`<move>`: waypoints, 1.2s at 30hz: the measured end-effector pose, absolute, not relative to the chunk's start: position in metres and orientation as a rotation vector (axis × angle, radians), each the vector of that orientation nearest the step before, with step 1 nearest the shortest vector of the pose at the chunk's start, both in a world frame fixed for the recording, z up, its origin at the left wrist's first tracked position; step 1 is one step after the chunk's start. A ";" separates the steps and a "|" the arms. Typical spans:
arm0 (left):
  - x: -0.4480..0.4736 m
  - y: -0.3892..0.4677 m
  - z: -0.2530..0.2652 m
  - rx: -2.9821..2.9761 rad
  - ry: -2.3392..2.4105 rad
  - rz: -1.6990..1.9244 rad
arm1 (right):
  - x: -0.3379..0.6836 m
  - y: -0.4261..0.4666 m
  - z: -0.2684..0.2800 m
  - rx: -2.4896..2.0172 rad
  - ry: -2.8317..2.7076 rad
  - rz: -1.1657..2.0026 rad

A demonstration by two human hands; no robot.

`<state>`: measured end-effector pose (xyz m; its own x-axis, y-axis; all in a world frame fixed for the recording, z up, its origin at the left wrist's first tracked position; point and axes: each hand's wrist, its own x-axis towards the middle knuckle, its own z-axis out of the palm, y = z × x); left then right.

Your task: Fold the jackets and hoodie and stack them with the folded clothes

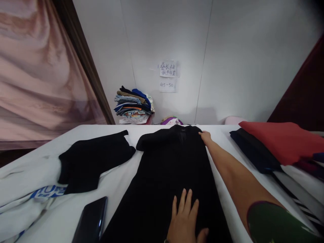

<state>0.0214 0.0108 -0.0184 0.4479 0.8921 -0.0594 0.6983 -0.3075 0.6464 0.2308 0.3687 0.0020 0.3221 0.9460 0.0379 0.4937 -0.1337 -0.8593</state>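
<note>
A long black garment point(174, 168) is laid out on the white table point(121, 182), its collar at the far edge and one sleeve folded across its upper left. My left hand point(183, 217) rests flat on the lower part of the garment, palm down with fingers spread. At the far right shoulder, my right hand point(205, 137) has its fingers closed on the garment's edge; its fingertips are small in view. The right arm stretches along the garment's right side.
To the left lie a black-and-white garment point(96, 155) and a dark phone point(91, 219). Folded clothes with a red one point(286, 138) on top are stacked at right. Beyond the table stands another clothes pile point(134, 104); handwritten paper signs point(168, 72) hang on the wall.
</note>
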 end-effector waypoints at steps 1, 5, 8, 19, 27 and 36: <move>0.021 0.012 -0.022 2.085 1.308 0.410 | 0.229 0.372 0.001 -1.796 -1.313 0.663; 0.019 0.018 -0.039 2.094 1.246 0.364 | 0.232 0.368 -0.011 -1.966 -1.378 0.561; 0.020 0.018 -0.044 2.103 1.246 0.410 | 0.239 0.361 -0.016 -2.031 -1.441 0.522; 0.023 0.005 -0.008 2.061 1.281 0.482 | 0.208 0.302 0.004 -1.794 -1.937 0.252; 0.029 -0.007 -0.002 2.140 1.397 0.532 | 0.186 0.265 -0.018 -1.996 -2.215 0.251; 0.025 -0.010 0.006 2.077 1.359 0.577 | 0.162 0.193 -0.009 -1.933 -2.369 0.269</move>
<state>0.0246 -0.0104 0.0063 0.3859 0.9217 0.0395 0.6683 -0.3088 0.6767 0.1623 0.1928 -0.0095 -0.2052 0.9772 -0.0541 0.9645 0.1925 -0.1806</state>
